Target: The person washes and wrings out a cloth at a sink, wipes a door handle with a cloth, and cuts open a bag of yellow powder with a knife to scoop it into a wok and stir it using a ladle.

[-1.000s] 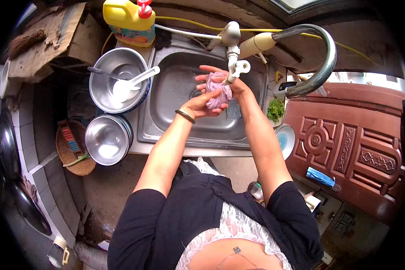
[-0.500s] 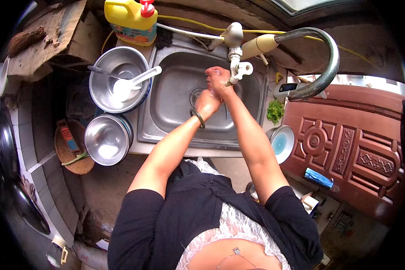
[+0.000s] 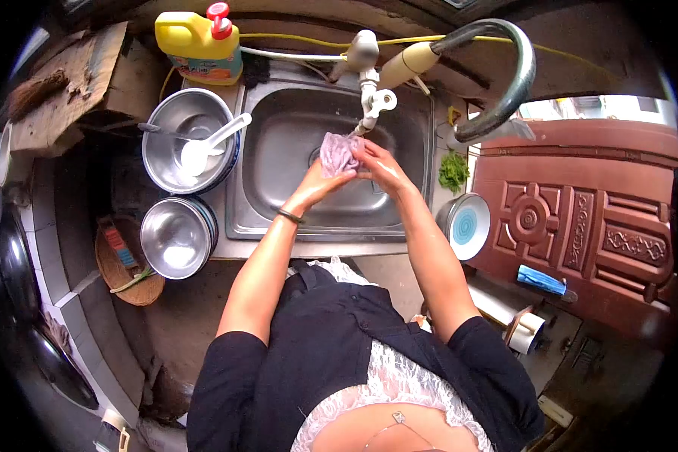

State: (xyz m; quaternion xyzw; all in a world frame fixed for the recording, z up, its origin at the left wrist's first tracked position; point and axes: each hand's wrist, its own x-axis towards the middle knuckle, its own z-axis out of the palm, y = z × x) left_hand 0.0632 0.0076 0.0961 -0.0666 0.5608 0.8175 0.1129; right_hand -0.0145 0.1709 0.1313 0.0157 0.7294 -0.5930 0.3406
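Note:
A crumpled pink cloth (image 3: 340, 154) is held between both hands over the metal sink (image 3: 279, 188), just under the white tap (image 3: 369, 111). My left hand (image 3: 320, 183), with a dark bracelet at the wrist, supports the cloth from the near left side. My right hand (image 3: 383, 167) grips its right side, fingers curled against it. The cloth hides part of the fingers and part of the drain.
Left of the sink stand a metal bowl with a white ladle (image 3: 217, 141) and a stack of bowls (image 3: 175, 239). A yellow jug (image 3: 200, 49) is behind. Greens (image 3: 453, 171) and a blue-patterned bowl (image 3: 467, 227) lie to the right.
The hands were closed together around the cloth half a second ago; now they have parted somewhat and the cloth shows loosened between them. The whole view has shifted slightly.

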